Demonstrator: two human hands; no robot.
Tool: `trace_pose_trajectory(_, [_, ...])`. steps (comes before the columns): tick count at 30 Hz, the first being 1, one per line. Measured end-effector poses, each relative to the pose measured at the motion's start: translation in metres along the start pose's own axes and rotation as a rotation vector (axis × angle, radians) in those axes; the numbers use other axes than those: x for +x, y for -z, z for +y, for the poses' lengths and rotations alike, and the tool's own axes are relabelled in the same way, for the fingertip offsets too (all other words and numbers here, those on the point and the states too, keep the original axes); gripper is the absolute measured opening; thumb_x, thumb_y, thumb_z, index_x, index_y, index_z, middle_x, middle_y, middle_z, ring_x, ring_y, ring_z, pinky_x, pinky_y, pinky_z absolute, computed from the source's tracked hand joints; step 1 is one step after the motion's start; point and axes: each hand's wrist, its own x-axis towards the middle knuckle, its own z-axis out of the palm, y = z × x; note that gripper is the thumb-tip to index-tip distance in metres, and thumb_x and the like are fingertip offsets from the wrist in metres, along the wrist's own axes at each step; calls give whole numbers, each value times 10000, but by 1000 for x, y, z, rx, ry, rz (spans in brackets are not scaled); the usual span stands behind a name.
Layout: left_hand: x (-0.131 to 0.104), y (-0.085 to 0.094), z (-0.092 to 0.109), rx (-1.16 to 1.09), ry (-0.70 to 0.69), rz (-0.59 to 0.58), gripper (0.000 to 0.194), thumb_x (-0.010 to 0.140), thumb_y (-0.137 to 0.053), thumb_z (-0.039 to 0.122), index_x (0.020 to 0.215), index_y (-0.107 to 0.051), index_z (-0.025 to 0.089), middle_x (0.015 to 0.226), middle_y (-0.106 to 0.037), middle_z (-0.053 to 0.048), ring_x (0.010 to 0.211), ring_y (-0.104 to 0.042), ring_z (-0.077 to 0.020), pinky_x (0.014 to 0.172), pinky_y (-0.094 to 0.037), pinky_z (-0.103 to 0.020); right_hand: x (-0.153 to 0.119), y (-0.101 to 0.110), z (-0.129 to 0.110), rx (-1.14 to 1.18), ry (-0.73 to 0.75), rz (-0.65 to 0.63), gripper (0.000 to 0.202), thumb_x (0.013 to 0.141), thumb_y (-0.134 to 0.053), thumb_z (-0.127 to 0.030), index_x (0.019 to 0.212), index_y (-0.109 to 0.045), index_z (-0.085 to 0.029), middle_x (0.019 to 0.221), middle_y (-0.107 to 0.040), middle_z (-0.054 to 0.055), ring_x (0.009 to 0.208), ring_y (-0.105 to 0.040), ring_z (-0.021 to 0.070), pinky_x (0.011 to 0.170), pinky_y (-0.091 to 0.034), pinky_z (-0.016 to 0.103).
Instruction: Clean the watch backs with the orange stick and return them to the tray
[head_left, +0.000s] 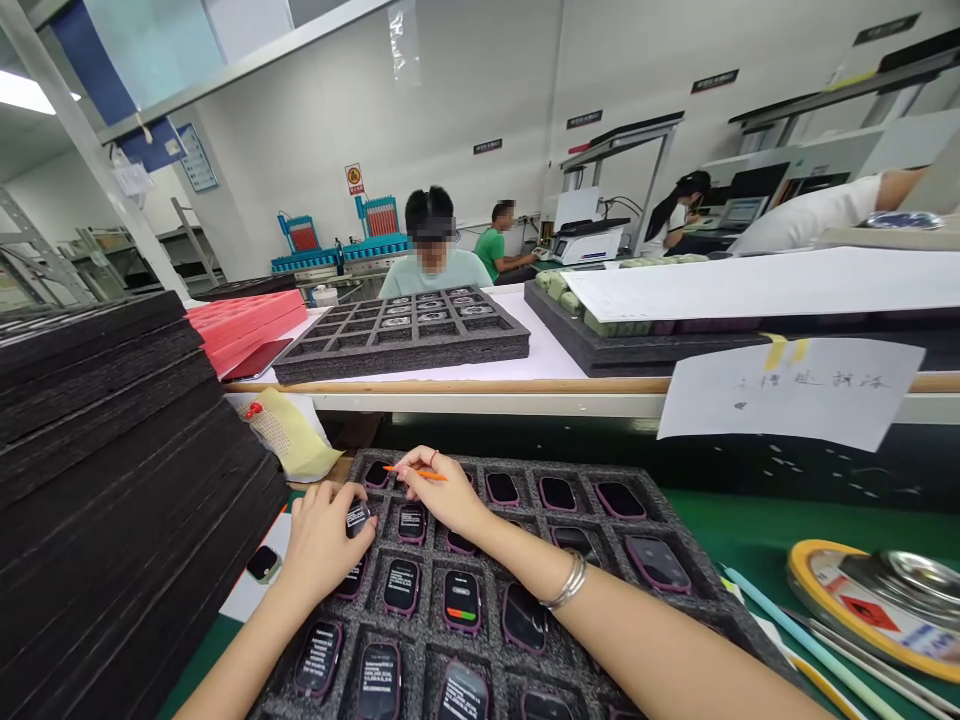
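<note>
Foam tray (519, 565), dark grey, speckled, gridded pockets. Watches (403, 586) lie in pockets, purple rims, screens face up: some show white text, some dark, one has green and orange bars. Lit watch (357, 517), white text, at tray's left edge, gripped by left hand (324, 545). Corner watch (376, 474), dark screen, far-left pocket. Orange stick (427, 474), thin, in right hand (444, 488), tip at corner watch, contact unclear.
</note>
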Motion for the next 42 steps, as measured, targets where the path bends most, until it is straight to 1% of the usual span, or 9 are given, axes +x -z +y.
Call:
trace_pose_trajectory(3, [0, -4, 2, -44, 33, -4, 102, 817, -611, 242, 914, -640, 224, 964, -683, -64, 983, -562, -328, 850, -410, -452, -3, -8, 2, 38, -25, -34, 55, 817, -639, -198, 772, -609, -189, 726, -678, -9, 558, -619, 106, 577, -499, 236])
trace_pose_trajectory(6, [2, -9, 0, -104, 39, -17, 296, 768, -638, 198, 1063, -631, 222, 1030, -698, -65, 1024, -575, -317, 889, -419, -443, -6, -15, 3, 76, -60, -65, 46, 789, -638, -192, 768, -596, -190, 703, -686, -6, 539, -622, 105, 561, -503, 231])
trace_pose_trajectory(8, [2, -11, -1, -141, 24, -40, 346, 759, -631, 179, 1100, -628, 237, 1082, -697, -58, 1058, -575, -314, 919, -413, -451, -7, -15, 4, 99, -81, -71, 45, 777, -627, -192, 766, -584, -194, 697, -691, -7, 536, -627, 103, 555, -502, 225])
trace_pose_trajectory(12, [0, -11, -2, -199, -3, -92, 186, 809, -574, 194, 978, -616, 261, 1043, -694, -22, 1055, -582, -297, 938, -396, -464, -8, -12, 5, 137, -121, -85, 93, 754, -605, -200, 727, -517, -214, 633, -678, -28, 514, -634, 110, 539, -510, 226])
trace_pose_trajectory(15, [-1, -12, -3, -226, -11, -117, 127, 860, -529, 232, 962, -596, 266, 969, -677, -10, 1013, -592, -282, 931, -389, -463, -9, -10, 5, 147, -142, -122, 111, 743, -599, -200, 705, -496, -217, 598, -667, -37, 486, -622, 107, 519, -502, 221])
trace_pose_trajectory(25, [1, -16, -5, -243, -31, -145, 88, 833, -491, 203, 883, -555, 237, 898, -641, -9, 954, -571, -266, 936, -358, -468, -15, -9, 4, 118, -133, -210, 121, 763, -605, -161, 701, -512, -208, 598, -642, -40, 533, -632, 118, 557, -510, 236])
trace_pose_trajectory(31, [1, -15, -8, -250, -31, -147, 95, 811, -507, 198, 882, -555, 239, 910, -653, -7, 953, -574, -262, 930, -374, -447, -16, -9, 5, 104, -125, -245, 130, 804, -619, -199, 731, -512, -212, 633, -643, -39, 568, -641, 123, 598, -524, 259])
trace_pose_trajectory(38, [2, -17, -9, -242, -40, -123, 94, 804, -518, 204, 871, -572, 242, 889, -670, -2, 936, -596, -258, 910, -398, -428, -18, -5, 4, 83, -114, -281, 176, 824, -701, -245, 747, -546, -210, 666, -652, -37, 639, -653, 130, 658, -532, 269])
trace_pose_trajectory(42, [1, -18, -9, -227, -68, -89, 108, 815, -519, 211, 886, -593, 243, 892, -678, -9, 936, -603, -265, 898, -412, -431, -12, -5, 3, 97, -148, -280, 209, 848, -716, -252, 742, -547, -192, 661, -667, -32, 591, -652, 117, 638, -538, 260])
